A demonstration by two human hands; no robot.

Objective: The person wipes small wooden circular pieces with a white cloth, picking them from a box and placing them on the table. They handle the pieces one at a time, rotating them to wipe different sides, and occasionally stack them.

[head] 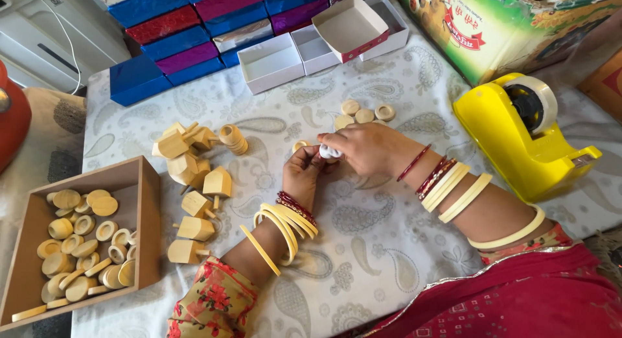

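My left hand [303,173] and my right hand [363,147] meet over the middle of the patterned cloth, both pinching a small white piece [329,151] between the fingertips. A pale wooden ring [300,145] lies just beside my left fingers. Several round wooden discs and rings [364,112] sit just beyond my right hand. To the left of my left hand lies a heap of house-shaped wooden blocks with pegs [191,182] and a stack of rings [233,138]. Both wrists carry cream and red bangles.
A wooden tray [146,215] at the left holds several wooden discs and rings. A yellow tape dispenser [525,137] stands at the right. Open white boxes [311,49] and stacked shiny blue, red and purple boxes [188,33] line the back. A printed carton [499,27] sits far right.
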